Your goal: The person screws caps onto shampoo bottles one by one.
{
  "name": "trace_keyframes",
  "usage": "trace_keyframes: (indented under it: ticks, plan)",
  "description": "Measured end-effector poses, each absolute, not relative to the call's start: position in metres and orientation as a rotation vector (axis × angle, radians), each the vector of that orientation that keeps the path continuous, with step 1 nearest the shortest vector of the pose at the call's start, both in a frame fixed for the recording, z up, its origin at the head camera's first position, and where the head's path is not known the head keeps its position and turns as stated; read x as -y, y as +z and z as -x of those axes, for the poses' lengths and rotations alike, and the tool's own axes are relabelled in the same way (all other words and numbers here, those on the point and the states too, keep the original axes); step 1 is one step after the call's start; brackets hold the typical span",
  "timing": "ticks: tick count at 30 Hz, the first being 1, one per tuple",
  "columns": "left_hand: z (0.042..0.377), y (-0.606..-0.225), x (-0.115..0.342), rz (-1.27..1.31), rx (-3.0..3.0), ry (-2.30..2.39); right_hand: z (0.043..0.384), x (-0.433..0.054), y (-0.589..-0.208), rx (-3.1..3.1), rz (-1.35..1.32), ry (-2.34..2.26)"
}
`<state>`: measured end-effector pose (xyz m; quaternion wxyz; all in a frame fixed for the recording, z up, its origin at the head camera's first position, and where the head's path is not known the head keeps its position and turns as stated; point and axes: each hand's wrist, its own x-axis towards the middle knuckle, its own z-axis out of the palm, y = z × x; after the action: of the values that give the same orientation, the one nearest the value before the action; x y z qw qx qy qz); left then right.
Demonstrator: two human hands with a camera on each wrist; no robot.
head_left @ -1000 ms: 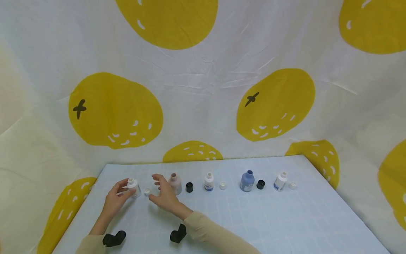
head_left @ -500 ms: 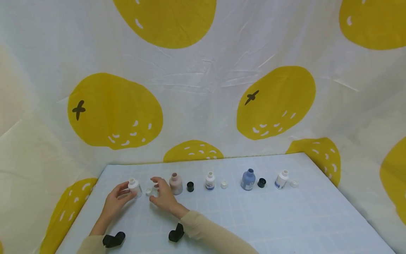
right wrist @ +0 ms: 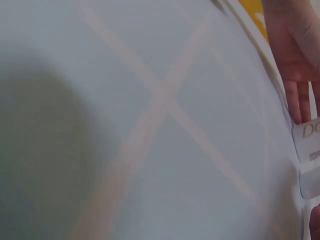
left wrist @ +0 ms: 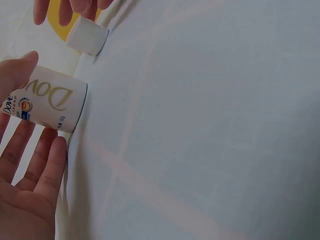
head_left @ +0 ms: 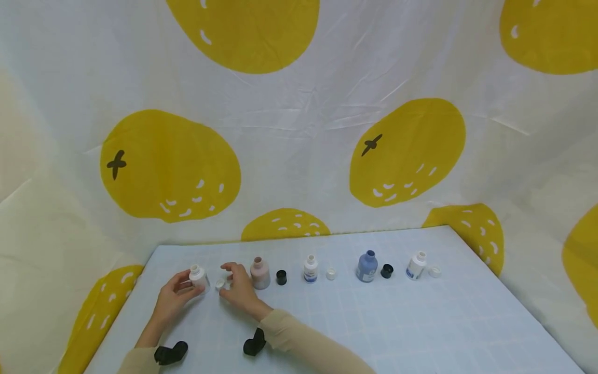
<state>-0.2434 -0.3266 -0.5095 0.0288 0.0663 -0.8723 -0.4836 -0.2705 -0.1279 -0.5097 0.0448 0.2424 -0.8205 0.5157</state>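
Note:
At the table's left end, my left hand (head_left: 169, 301) holds a small white uncapped Dove bottle (head_left: 199, 278), which stands upright. The left wrist view shows the thumb on one side of the bottle (left wrist: 55, 97) and fingers on the other. Just to the right lies a white cap (head_left: 220, 284). My right hand (head_left: 244, 292) is beside this cap with its fingers bent loosely around it. In the left wrist view the right fingertips are close to the cap (left wrist: 87, 36); contact is unclear. The right wrist view catches the bottle (right wrist: 307, 142) and cap (right wrist: 311, 181) at its edge.
Rightward in a row stand a pinkish bottle (head_left: 260, 274) with a black cap (head_left: 281, 277), a white bottle (head_left: 310, 269) with a white cap (head_left: 330, 274), a blue bottle (head_left: 367, 267) with a black cap (head_left: 386, 270), and another white bottle (head_left: 416, 266) with a white cap (head_left: 435, 271).
My right hand has shifted slightly left, nearer the white cap. The left hand keeps holding the white bottle in place. The head view has moved a little.

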Motion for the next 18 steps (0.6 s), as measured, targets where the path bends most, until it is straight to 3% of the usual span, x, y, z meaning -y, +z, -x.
trace_keyframes:
  ticks: [18]
  plan:
    - [0.249,-0.519,0.325,-0.201,2.632,-1.447,0.273,0.141,-0.509,2.626,-0.451,1.684]
